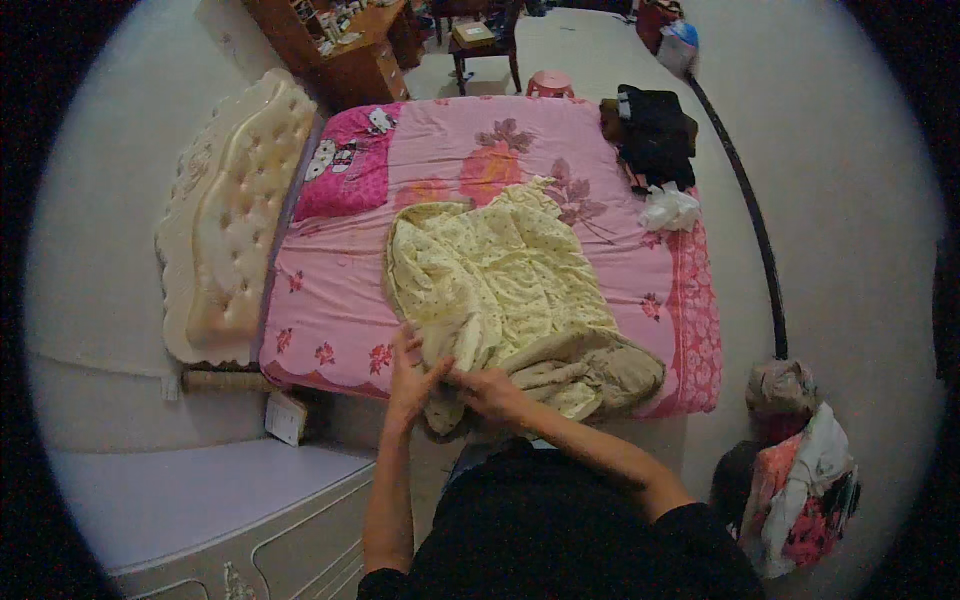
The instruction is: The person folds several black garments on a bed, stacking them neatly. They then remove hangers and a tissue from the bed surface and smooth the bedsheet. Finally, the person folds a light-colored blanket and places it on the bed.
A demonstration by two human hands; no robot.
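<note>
A pale yellow dotted cloth (536,281), apparently a small quilt or cover, lies crumpled across the bed. Its brownish side (607,371) is turned up in a fold near the bed's front edge. My left hand (409,382) is at the cloth's near left edge, fingers spread and thumb reaching towards the other hand; its hold is unclear. Close beside it, my right hand (491,394) has its fingers closed on the near edge of the cloth. A corner of the cloth hangs over the bed's edge below both hands.
The bed has a pink floral sheet (337,289), a bright pink pillow (349,165) and a tufted headboard (240,225). Dark folded clothes (656,139) and a white plastic bag (670,208) lie at the far right corner. Piled clothes (802,480) stand right of me; a white cabinet (225,502) is at left.
</note>
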